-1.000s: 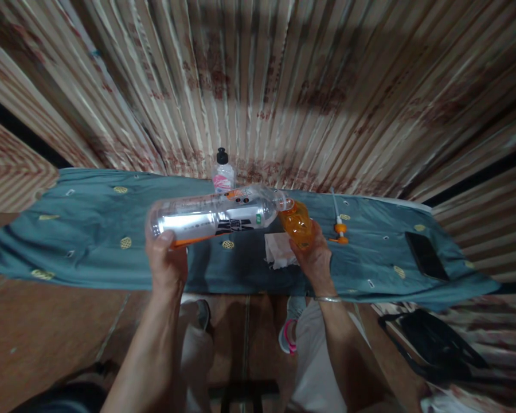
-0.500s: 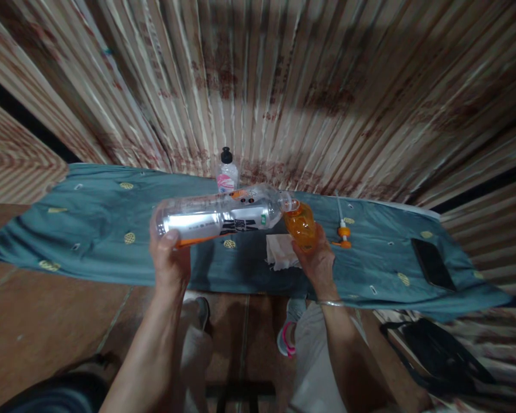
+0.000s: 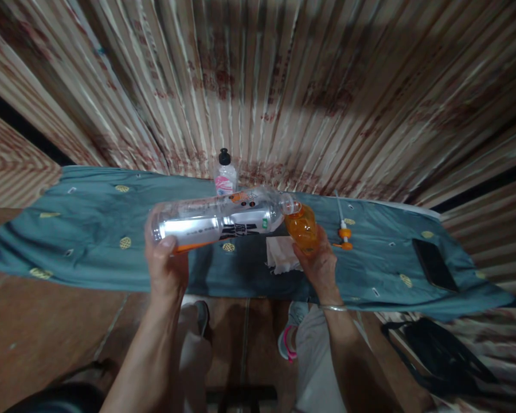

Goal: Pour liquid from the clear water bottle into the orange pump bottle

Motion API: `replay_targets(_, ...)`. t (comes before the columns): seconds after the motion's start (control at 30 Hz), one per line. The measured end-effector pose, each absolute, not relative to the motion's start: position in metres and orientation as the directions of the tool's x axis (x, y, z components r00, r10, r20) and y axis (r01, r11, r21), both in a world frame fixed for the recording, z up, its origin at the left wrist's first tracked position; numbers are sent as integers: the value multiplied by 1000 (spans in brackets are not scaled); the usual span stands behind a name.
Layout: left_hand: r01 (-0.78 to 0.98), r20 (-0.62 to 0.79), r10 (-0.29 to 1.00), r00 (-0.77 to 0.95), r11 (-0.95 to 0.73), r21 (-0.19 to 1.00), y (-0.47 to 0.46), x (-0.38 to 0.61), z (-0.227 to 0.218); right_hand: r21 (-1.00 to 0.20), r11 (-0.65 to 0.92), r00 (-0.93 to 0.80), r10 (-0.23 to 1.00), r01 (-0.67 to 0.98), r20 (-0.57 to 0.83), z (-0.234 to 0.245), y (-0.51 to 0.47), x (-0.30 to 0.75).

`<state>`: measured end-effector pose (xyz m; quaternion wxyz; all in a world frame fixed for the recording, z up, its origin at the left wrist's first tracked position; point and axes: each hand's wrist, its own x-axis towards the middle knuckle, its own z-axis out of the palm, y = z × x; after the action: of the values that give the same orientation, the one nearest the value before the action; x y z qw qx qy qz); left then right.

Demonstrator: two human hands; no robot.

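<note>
- Head view: holding the large clear bottle [image 3: 202, 225] around its base end with the left hand [image 3: 167, 267], closed on it with the thumb along the near side.
- Holding the small orange bottle [image 3: 303, 228] by its lower part with the right hand [image 3: 321, 265], closed around it.
- Holding both bottles mouth to mouth above the green tablecloth [image 3: 90, 241], partly over the pale cloth [image 3: 281, 254]; apparently touching, but cannot tell whether fitted one inside the other.
- Done, to judge from the layout: removing the orange pump top [image 3: 345, 235], seen lying to the right of the right hand; uncapping the large clear bottle; bringing the mouths together.
- Probably in the midst of passing liquid between the two; cannot make out any flow, its direction or the levels.
- Not yet done, by the same judgement: parting the mouths and closing the bottles again.
- Pointing the large clear bottle's mouth to the right, with its long axis running crosswise before the body, nearly level in view and slightly higher at the mouth end.
- Pointing the small orange bottle's neck up and left in view, with its long axis slanting down rightward into the palm.
</note>
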<state>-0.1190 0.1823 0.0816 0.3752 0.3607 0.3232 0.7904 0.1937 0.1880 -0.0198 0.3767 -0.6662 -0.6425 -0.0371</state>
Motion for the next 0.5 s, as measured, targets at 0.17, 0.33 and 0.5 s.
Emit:
replay_targets(0.17, -370, 281, 836, -471, -477, 797, 182, -120, 81, -477, 66, 217, 830, 876, 513, -20, 188, 193)
replay_targets(0.33, -392, 251, 824, -508, -481, 784, 182, -117, 85, -484, 26, 239, 846, 874, 476, -17, 187, 191)
replay_targets(0.5, -405, 236, 813, -533, -490, 772, 181, -115, 89, -497, -2, 246, 871, 868, 426, -16, 187, 193)
